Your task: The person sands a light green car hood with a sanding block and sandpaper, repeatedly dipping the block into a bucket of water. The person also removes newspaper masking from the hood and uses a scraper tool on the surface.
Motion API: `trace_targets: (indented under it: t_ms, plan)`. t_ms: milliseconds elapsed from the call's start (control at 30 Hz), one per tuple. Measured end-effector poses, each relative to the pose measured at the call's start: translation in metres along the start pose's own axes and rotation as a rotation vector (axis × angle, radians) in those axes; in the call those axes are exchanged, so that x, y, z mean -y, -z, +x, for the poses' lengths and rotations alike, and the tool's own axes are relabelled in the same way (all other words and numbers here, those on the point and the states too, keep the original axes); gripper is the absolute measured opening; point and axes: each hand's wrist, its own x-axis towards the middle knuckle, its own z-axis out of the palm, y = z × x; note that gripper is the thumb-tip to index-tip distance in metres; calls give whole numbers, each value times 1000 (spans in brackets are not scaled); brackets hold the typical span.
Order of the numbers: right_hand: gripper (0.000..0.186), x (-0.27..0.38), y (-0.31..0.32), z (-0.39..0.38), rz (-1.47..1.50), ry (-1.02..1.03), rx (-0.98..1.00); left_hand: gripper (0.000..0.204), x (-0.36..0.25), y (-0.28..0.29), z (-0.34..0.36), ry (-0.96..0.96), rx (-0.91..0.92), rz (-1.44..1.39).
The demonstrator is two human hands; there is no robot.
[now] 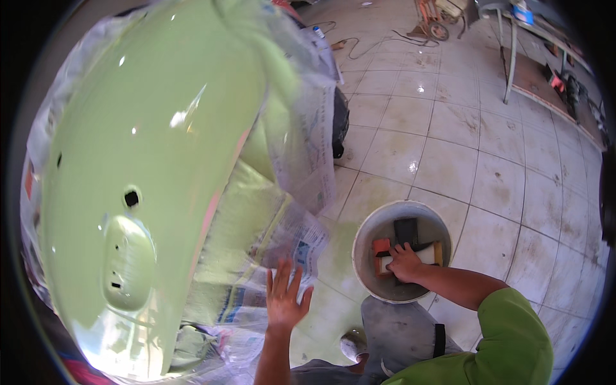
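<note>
My right hand (404, 262) reaches down into a round whitish bucket (363, 226), its fingers bent over a white block (386, 264). Beside that block lie an orange-red piece (381, 246), a dark grey block (405, 230) and a tan-edged piece (438, 252). My left hand (285, 300) is held open with its fingers spread, in front of the masking paper (250, 240) next to a glossy light-green car body panel (160, 147). Whether it touches the paper, I cannot tell. A handle recess (128, 263) and a dark hole (131, 197) show in the panel.
Printed paper and clear plastic film (317, 128) surround the panel. White floor tiles (443, 160) carry stains and green overspray. A metal-legged bench (510, 64) stands at the far right, and a small wheeled cart (438, 31) at the back. A cable (369, 48) runs over the floor.
</note>
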Motion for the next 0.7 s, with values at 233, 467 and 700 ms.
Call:
trace_targets:
  t_ms: [233, 467, 700]
  plan:
    - [40, -1, -32, -9, -192, -54, 200, 71, -15, 31, -147, 422, 612, -572]
    - [34, 12, -40, 6, -412, -56, 316, 79, -30, 82, -167, 477, 604, -608]
    - [42, 6, -46, 1, -388, -157, 245, 76, -22, 88, -187, 376, 470, -567]
